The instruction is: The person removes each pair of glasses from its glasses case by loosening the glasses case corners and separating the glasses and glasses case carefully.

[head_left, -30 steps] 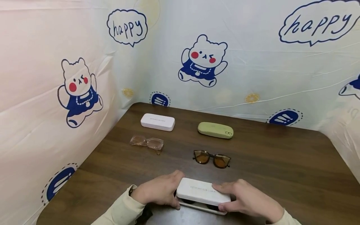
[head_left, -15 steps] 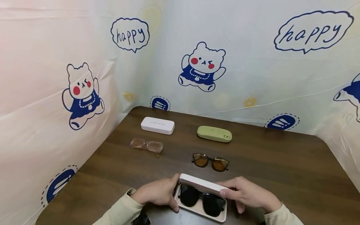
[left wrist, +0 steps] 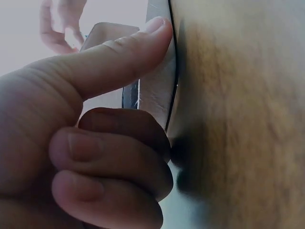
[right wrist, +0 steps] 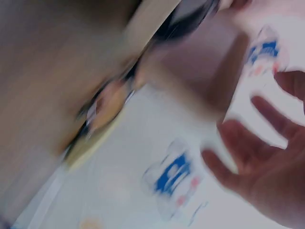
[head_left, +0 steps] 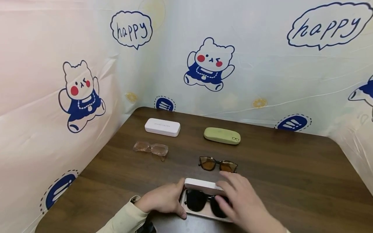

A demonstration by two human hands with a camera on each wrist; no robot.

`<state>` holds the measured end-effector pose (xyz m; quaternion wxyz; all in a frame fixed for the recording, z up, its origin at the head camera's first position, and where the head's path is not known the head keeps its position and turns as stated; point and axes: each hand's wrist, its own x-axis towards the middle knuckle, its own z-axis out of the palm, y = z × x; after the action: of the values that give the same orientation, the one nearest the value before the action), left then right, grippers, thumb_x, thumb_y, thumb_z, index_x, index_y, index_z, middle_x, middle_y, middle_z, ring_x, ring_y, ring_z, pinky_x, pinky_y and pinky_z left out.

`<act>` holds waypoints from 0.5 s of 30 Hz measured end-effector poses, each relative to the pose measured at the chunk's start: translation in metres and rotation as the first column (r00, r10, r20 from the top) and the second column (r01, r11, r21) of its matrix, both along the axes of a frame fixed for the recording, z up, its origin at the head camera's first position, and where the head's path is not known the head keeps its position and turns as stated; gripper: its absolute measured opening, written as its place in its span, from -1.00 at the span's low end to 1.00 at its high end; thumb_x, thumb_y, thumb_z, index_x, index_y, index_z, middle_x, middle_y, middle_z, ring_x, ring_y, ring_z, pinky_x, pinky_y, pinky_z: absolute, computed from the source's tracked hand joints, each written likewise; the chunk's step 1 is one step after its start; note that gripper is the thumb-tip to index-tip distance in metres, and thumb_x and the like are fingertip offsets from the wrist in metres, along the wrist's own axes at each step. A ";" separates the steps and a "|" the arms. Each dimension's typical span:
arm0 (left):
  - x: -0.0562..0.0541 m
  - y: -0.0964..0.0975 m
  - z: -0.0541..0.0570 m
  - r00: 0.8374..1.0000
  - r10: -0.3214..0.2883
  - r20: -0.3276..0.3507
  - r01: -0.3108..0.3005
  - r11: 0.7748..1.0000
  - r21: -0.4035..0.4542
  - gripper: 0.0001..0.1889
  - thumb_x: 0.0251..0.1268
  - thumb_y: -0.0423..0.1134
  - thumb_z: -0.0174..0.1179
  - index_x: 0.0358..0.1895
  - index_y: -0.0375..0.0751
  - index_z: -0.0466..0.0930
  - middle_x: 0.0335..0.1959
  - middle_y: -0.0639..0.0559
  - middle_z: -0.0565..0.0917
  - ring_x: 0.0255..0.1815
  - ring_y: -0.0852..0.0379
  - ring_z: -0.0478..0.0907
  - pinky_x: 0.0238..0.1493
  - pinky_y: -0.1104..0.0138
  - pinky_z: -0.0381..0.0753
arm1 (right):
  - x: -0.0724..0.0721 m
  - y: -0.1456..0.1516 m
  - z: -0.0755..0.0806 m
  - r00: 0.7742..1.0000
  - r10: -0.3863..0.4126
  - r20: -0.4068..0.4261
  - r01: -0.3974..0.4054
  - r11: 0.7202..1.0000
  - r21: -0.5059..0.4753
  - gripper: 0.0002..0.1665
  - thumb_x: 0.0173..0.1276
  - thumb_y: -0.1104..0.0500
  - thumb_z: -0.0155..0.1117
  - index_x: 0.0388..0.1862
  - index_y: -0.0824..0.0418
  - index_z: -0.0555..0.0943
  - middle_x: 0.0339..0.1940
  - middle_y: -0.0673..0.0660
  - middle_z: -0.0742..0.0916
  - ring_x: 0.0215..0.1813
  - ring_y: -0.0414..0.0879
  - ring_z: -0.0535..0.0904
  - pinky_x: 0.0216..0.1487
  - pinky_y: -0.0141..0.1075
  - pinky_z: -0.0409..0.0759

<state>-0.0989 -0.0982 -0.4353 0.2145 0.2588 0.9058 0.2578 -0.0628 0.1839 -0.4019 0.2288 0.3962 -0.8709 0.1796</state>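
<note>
A white glasses case (head_left: 200, 183) lies opened near the front of the table, its lid tilted up at the back. Inside it are black sunglasses (head_left: 196, 200) with dark lenses. My left hand (head_left: 161, 199) grips the case's left end, and in the left wrist view the thumb of that hand (left wrist: 71, 102) presses on the case's side with the other fingers curled. Over the case's right part hovers my right hand (head_left: 243, 200), fingers spread, hiding part of the right lens. The right wrist view shows this hand (right wrist: 267, 167) holding nothing.
Behind the case lie brown-lensed sunglasses (head_left: 218, 164), close to my right fingertips. Clear-framed glasses (head_left: 151, 149) are at the left. Farther back stand a second white case (head_left: 162, 127) and a green case (head_left: 222, 135). A patterned curtain (head_left: 250, 64) borders the wooden table (head_left: 291, 171).
The case's lid has swung up and back, uncovering the black sunglasses. My right hand has let go of the lid and moved over the sunglasses. My left hand keeps its grip.
</note>
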 end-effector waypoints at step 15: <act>0.000 0.000 0.000 1.000 0.014 0.005 -0.014 1.000 0.017 -0.07 -0.24 0.11 0.65 0.14 -0.21 0.27 -0.34 0.05 0.59 -0.35 0.21 0.51 -0.25 0.24 0.54 | 0.014 -0.053 -0.022 0.936 -0.351 0.013 0.309 0.839 0.448 -0.90 0.20 0.19 0.43 -0.28 0.08 0.69 0.49 0.48 0.27 0.52 0.38 0.11 0.28 0.42 0.15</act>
<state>-0.0989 -0.0982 -0.4349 0.2128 0.2535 0.9048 0.2678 -0.0493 0.1313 -0.4243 0.1198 0.2725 -0.9536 -0.0449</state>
